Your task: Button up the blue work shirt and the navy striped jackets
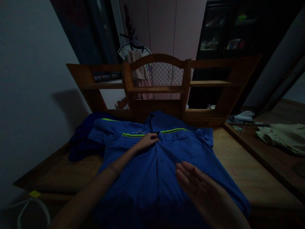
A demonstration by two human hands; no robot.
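A blue short-sleeved work shirt point(140, 171) with yellow-green stripes lies spread out, its collar towards the headboard. On the chest, just below the collar, my left hand point(149, 140) has its fingers curled closed on the front edge of the shirt by the buttons. My right hand point(199, 183) is held over the lower right front of the shirt, fingers stretched out and palm turned to the left, with nothing in it. Whether its edge touches the cloth I cannot tell.
Darker blue cloth point(83, 133) lies bunched left of the shirt, on a wooden bed board point(234, 159). Behind stands a wooden headboard with shelves point(157, 89). Pale cloth point(283, 135) lies at the right. A white cable point(43, 205) hangs at the lower left. The room is dim.
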